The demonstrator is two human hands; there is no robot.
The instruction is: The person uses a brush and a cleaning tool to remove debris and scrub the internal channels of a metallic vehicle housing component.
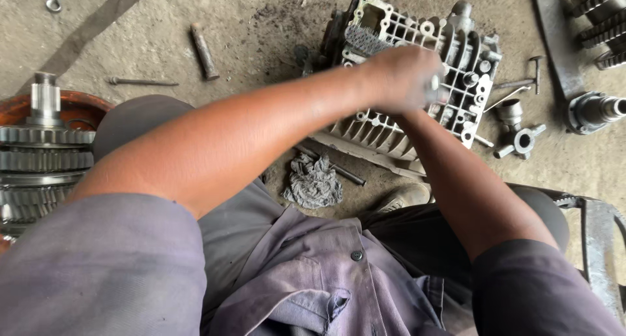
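Note:
A grey cast-metal housing (456, 55) with ribs and many holes lies on the dirty concrete floor in front of me. My left hand (404, 78) reaches across from the left and rests on its middle, fingers closed and blurred, with a small metal piece (434, 83) showing at the fist's right side. My right forearm (456, 173) comes up from the lower right to the same spot. The right hand itself is hidden under the left hand.
A stacked gear shaft (42, 153) stands at the left. A crumpled grey rag (314, 183) lies by my shoe (404, 196). Around the housing are a short bar (203, 51), a thin rod (140, 82), a small fitting (518, 137), a flanged shaft (593, 111) and more gears (603, 23).

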